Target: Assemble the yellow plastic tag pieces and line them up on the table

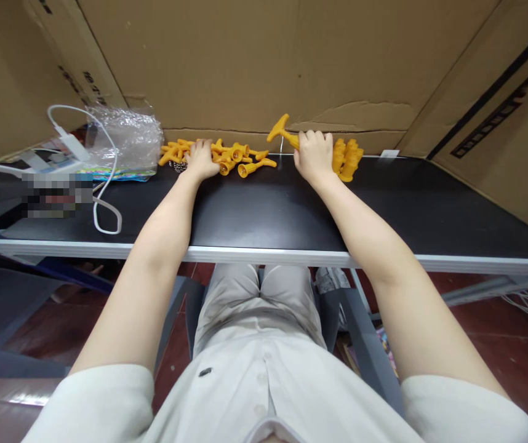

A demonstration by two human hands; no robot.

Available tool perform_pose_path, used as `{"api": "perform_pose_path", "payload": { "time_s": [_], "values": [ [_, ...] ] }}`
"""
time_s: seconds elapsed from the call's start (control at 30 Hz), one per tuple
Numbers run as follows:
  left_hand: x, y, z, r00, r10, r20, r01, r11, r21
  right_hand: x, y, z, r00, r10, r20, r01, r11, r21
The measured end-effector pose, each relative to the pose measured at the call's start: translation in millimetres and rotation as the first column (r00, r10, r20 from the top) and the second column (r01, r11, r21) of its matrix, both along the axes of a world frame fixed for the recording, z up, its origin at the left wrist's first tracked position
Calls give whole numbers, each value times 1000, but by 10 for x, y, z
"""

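My right hand (314,154) is wrapped round an orange plastic piece with a T-shaped, branching end (279,129), which sticks out to the left above the table. Just right of that hand, knobbly orange pieces (351,161) stand close together, partly hidden by my fingers. My left hand (202,159) rests at a pile of several orange branch-like pieces (172,151), its thumb apart from the fingers. A loose orange piece with a hollow round end (257,167) lies on the table to the right of the pile. Small dark metal bits (180,166) show beside my left wrist.
A crumpled clear plastic bag (128,132) lies on a colourful packet (128,175) at the left. White cables (107,212) loop over the black table (264,209). Cardboard walls (245,61) rise behind and on both sides. A small white tab (389,153) is at the back edge.
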State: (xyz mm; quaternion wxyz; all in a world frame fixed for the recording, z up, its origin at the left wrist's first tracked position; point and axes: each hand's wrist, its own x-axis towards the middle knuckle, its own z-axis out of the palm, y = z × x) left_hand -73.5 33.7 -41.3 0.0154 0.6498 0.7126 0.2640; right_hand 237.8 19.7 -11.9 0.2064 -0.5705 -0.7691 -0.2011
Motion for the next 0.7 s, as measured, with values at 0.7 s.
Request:
{"api": "perform_pose_path", "payload": {
  "time_s": [0.7],
  "values": [
    [665,-183,185,934,-338,-112,356,882,310,-58,58,-57,937,342,66,-347,934,88]
  ]
}}
